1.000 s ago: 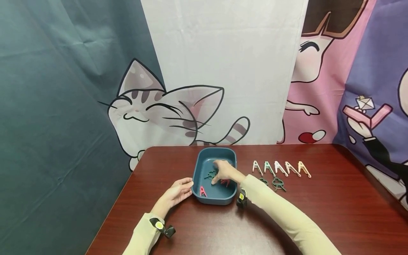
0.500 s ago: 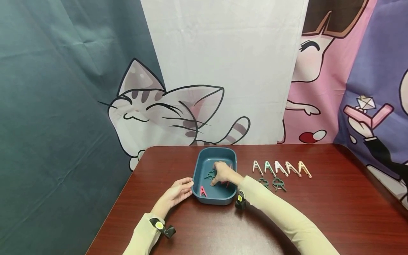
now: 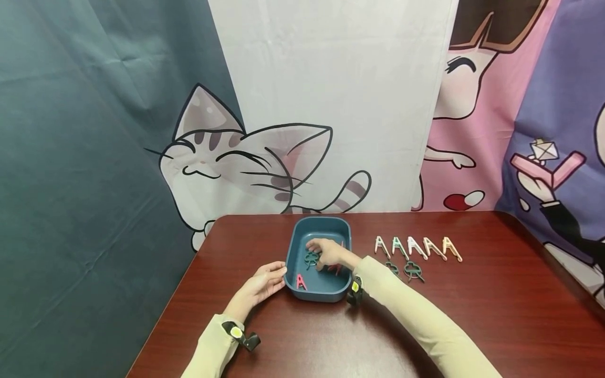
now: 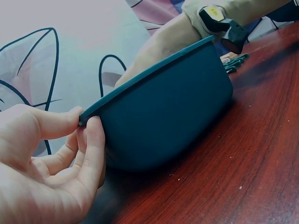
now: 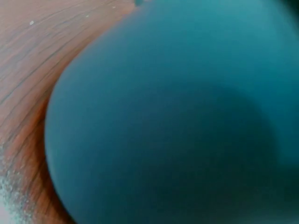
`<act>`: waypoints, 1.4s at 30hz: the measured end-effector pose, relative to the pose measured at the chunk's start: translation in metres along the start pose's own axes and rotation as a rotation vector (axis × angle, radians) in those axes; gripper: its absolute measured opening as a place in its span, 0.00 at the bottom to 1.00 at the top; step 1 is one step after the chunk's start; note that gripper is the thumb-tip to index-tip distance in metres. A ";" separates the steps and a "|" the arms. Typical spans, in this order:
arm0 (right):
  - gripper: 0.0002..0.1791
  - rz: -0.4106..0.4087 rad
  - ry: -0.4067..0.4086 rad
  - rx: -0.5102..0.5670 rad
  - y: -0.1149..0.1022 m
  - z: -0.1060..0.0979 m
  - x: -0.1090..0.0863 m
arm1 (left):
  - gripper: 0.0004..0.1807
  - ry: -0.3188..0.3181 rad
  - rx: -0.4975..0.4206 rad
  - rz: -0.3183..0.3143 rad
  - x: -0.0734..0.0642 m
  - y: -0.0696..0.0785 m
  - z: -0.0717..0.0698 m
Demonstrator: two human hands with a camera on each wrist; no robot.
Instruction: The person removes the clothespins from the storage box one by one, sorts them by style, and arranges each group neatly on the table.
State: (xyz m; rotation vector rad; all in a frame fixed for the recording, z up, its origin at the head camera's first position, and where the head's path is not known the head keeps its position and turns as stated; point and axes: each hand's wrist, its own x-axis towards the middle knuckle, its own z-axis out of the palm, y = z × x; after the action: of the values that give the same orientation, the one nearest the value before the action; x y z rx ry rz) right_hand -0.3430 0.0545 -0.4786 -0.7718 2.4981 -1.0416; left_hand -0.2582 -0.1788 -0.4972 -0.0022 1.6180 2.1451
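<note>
My left hand (image 3: 263,283) pinches the left rim of a blue plastic tub (image 3: 317,297); in the left wrist view, the thumb is on top of the rim and fingers are against the outer wall. My right hand (image 3: 330,252) reaches over the tub's right side, fingers and thumb spread beside a dark green clip (image 3: 310,259) with a looped outline. A red clothespin (image 3: 301,282) lies at the near left of the tub floor. More red pieces (image 3: 336,269) show beneath the right hand, partly hidden. The right wrist view holds only the tub's outer wall (image 5: 140,116) and table.
Several pale clothespins (image 3: 417,248) stand in a row on the reddish-brown table (image 3: 302,341), right of the tub. Two dark green clips (image 3: 413,271) lie in front of them, one partly behind the right sleeve (image 3: 416,310). A printed cloth (image 3: 340,63) hangs behind.
My right hand has shifted slightly left inside the tub, toward the green clip. That clip has turned a little. The left hand keeps its place on the rim.
</note>
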 end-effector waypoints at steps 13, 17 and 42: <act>0.40 0.076 -0.154 0.243 0.003 -0.003 0.002 | 0.06 0.009 -0.008 -0.007 -0.001 -0.001 0.000; 0.38 0.036 -0.143 0.160 0.002 -0.001 0.001 | 0.07 0.009 -0.022 -0.016 -0.002 0.000 0.001; 0.38 -0.076 -0.043 -0.096 0.000 0.000 0.002 | 0.05 -0.008 -0.007 -0.001 -0.001 0.002 0.000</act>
State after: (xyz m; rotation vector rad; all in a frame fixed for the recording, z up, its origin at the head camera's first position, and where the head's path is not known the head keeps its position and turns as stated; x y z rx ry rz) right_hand -0.3450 0.0536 -0.4788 -0.9141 2.5152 -0.9244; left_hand -0.2580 -0.1794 -0.4956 0.0033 1.6053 2.1471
